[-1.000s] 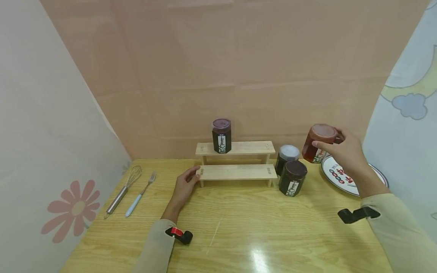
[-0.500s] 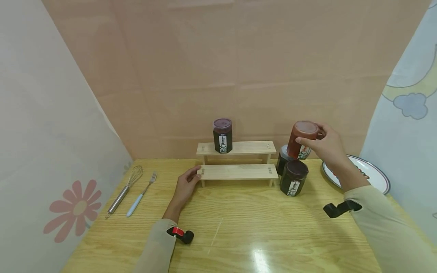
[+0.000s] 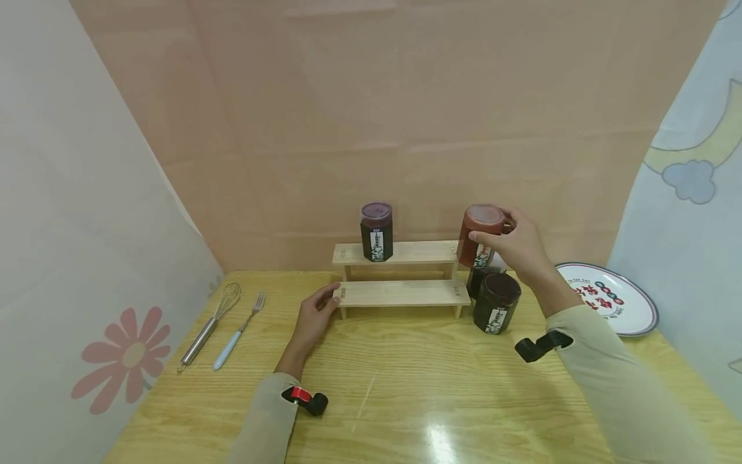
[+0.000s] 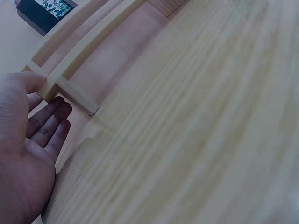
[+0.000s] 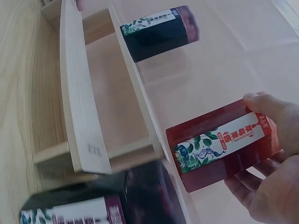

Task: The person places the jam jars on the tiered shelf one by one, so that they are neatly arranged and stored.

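My right hand (image 3: 518, 246) grips a red jar (image 3: 482, 235) near its top, thumb in front and fingers behind. The jar is held up at the right end of the upper step of a two-step wooden rack (image 3: 400, 293). In the right wrist view the red jar (image 5: 222, 142) shows a white label with red lettering. My left hand (image 3: 315, 314) pinches the left end of the rack's lower step, as the left wrist view also shows, with the other fingers loosely bent below the board. On the upper step, left of the middle, stands a dark jar (image 3: 377, 233).
Right of the rack stands another dark jar (image 3: 496, 303); behind it, a white-lidded jar (image 3: 476, 281) is partly hidden. Farther right lies an oval plate (image 3: 634, 309) with red print. A whisk (image 3: 210, 327) and a blue-handled fork (image 3: 239, 332) lie on the table's left side.
The right hand has carried the red jar leftward, from above the plate, past the white-lidded jar, to the right end of the upper step. The left hand has stayed on the rack.
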Available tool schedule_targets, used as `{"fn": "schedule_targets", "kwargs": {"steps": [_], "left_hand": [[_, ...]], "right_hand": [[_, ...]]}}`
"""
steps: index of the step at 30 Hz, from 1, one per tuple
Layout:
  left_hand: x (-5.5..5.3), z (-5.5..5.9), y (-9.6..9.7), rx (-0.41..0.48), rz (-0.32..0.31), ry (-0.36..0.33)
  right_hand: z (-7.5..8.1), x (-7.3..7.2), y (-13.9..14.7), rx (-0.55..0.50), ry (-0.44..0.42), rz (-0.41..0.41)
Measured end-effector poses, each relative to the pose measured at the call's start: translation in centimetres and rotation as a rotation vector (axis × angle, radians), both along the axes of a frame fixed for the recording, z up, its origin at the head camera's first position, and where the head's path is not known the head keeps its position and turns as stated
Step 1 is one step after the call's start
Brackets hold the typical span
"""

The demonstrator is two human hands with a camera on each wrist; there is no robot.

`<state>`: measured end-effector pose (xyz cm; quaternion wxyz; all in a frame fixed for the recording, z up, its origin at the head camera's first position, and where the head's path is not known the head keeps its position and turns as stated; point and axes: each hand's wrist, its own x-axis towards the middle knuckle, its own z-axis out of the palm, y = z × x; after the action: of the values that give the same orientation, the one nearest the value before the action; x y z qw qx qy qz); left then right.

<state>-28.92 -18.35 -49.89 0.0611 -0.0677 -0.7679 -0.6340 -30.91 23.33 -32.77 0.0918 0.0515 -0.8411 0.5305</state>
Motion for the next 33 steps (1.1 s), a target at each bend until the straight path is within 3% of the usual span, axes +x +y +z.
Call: {"fn": "schedule_targets", "kwargs": {"steps": [8,16,25,33], "left_hand": [[0.2,0.1,0.1,-0.002,0.007,-0.033],[1.6,2.5,0.8,-0.014,0.022,-0.024],[0.3,0.2,0.8,0.005,0.029,-0.011],[0.2,-0.1,0.8,0.014,-0.002,0.0]], "right_hand": [[-0.5,-1.6,-2.2,-0.036,0.01,-0.003],[-0.4,-2.4,-4.5,-0.082,-0.023,0.036],[-0.5,-3.1,-6.3,-0.09,-0.012,0.067],[-0.8,-4.2,-7.3,-0.042,0.005,0.027]]}}
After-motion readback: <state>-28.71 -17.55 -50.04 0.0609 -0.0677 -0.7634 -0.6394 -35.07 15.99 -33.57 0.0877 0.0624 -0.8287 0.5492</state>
